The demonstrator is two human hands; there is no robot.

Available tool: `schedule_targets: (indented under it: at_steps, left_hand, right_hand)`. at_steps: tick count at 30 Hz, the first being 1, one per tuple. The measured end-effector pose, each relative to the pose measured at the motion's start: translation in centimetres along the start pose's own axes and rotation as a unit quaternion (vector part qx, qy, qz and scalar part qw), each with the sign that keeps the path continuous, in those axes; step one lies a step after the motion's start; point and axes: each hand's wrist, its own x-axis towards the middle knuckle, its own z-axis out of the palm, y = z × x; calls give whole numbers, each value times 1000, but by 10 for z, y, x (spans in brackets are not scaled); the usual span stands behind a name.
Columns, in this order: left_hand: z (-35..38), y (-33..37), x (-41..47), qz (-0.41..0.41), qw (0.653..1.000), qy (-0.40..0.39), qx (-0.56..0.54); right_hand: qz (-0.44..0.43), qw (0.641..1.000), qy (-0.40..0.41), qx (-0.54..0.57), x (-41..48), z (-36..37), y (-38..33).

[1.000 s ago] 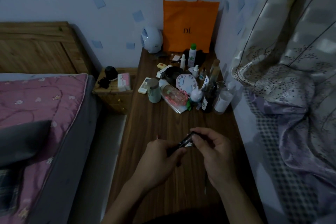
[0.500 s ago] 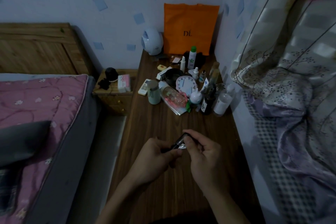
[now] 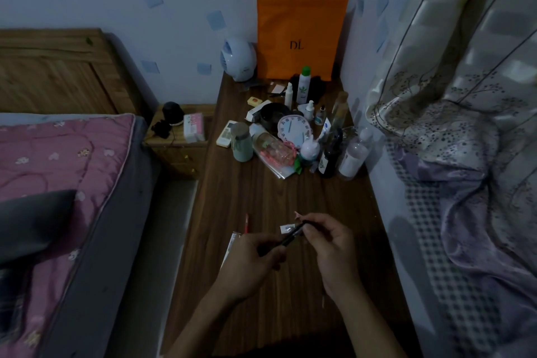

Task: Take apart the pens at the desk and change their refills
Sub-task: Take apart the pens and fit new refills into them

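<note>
Running from the wall toward the person, the tabletop [image 3: 261, 197] has its far half crowded with bottles, a clock [image 3: 291, 130] and an orange bag [image 3: 300, 35], while the near half is mostly bare wood, bounded by the bed [image 3: 66, 171] across a gap on the left and the wall on the right, so both hands have room to work in front of the clutter. Compared with a second ago the left hand [image 3: 252, 263] and right hand [image 3: 329, 247] have drawn slightly apart, and the dark pen [image 3: 293, 235] now shows more of its length between them. The left grip is closed around its lower end, the right pinches its upper tip, which suggests unscrewing is under way. A red pen [image 3: 246, 222] lies just beyond the left hand, untouched
</note>
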Motion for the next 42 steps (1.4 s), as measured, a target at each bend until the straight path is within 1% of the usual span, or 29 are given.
schedule_targets:
  at_steps: [4, 6, 8, 11, 13, 15, 18, 20, 23, 28, 32, 37, 39, 42]
  left_hand:
    - [12, -27, 4, -14, 999, 11, 38]
    - [21, -48, 5, -39, 998, 6, 47]
    - [28, -72, 5, -69, 995, 10, 71]
    - [37, -107, 5, -109, 984, 28, 140]
    - [42, -126, 6, -132, 978, 30, 160]
    - [50, -143, 7, -148, 972, 15, 180]
    - [59, -164, 8, -178, 958, -3, 224]
    - [64, -173, 9, -193, 952, 8, 236]
    - [72, -176, 13, -207, 946, 33, 247]
    - [82, -174, 23, -199, 949, 45, 241]
    - [88, -177, 22, -207, 950, 28, 234]
    - [84, -186, 19, -214, 939, 28, 268]
    - [83, -187, 18, -212, 937, 34, 277]
    - [84, -190, 16, -213, 934, 33, 284]
  right_hand:
    - [59, 998, -16, -8, 6, -5, 26]
    - [100, 994, -21, -40, 9, -13, 43]
    - [145, 985, 1, -91, 13, -27, 64]
    - [201, 960, 38, -191, 16, -52, 104]
    - [231, 935, 29, -267, 14, -68, 128]
    - [249, 913, 16, -323, 8, -79, 147]
    - [249, 887, 26, -389, 0, -89, 163]
    - [249, 874, 36, -415, -4, -91, 167]
    - [246, 862, 27, -443, -7, -88, 168]
    - [241, 834, 13, -496, 0, -80, 167]
    - [235, 799, -6, -553, 5, -72, 168]
    - [229, 756, -26, -613, 11, -70, 174]
    - [235, 748, -33, -619, 11, -71, 175]
    - [263, 754, -54, -599, 9, -71, 175]
